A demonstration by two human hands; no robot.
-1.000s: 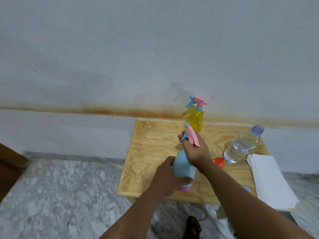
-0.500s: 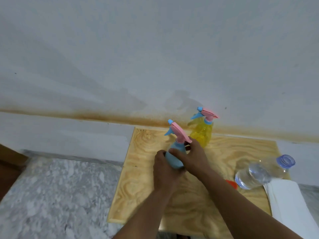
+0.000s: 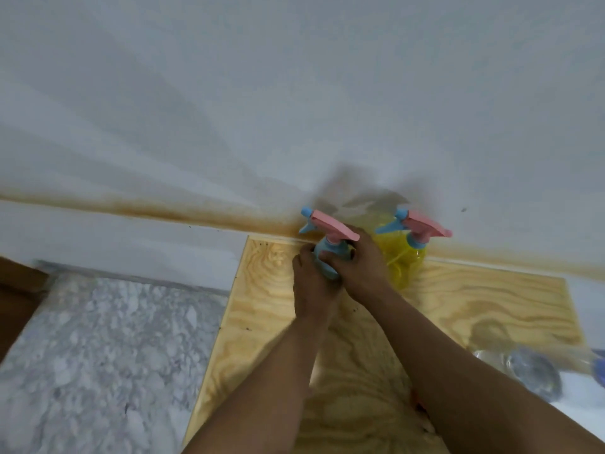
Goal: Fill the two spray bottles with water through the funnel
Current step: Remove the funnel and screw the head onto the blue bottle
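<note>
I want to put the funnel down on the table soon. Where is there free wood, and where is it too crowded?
Bare wood lies along the table's left edge, beside the left hand, and between the yellow spray bottle and the water bottle. The back is crowded: both hands hold the blue spray bottle, right hand close against the yellow one.

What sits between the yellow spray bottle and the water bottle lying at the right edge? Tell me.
Only bare plywood table top, in the head view. The yellow spray bottle stands by the wall; the water bottle lies blurred near the right edge.
</note>
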